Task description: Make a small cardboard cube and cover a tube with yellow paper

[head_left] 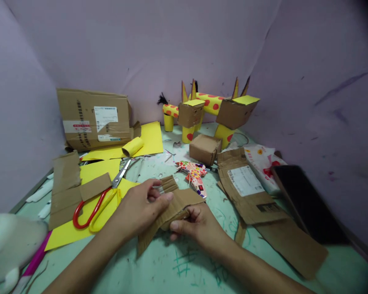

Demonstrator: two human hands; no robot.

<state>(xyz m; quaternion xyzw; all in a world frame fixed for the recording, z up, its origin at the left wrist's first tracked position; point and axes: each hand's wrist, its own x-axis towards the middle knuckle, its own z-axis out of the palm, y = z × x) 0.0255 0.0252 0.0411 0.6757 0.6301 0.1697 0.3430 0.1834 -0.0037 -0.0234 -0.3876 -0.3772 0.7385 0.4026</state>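
Observation:
Both hands are closed on a folded piece of cardboard (184, 199) above the front middle of the table. My left hand (144, 206) grips its left side, thumb on the near face, the fingers partly behind it. On the lower right edge my right hand (196, 224) pinches it between thumb and fingers. Just behind the piece lies a flower-patterned glue gun (196, 175). Left of my left hand, scissors (102, 200) with red and yellow handles rest on yellow paper (99, 169), blades slightly apart. A small cardboard box (205, 148) sits beyond the glue gun.
Two yellow, red-spotted cardboard animals (210, 104) stand by the back wall. A large cardboard box (92, 136) leans at back left, near a yellow paper tube (133, 146). Cut cardboard (251, 196) and a dark phone-like slab (306, 204) lie right. A white ceramic object (15, 245) stands front left.

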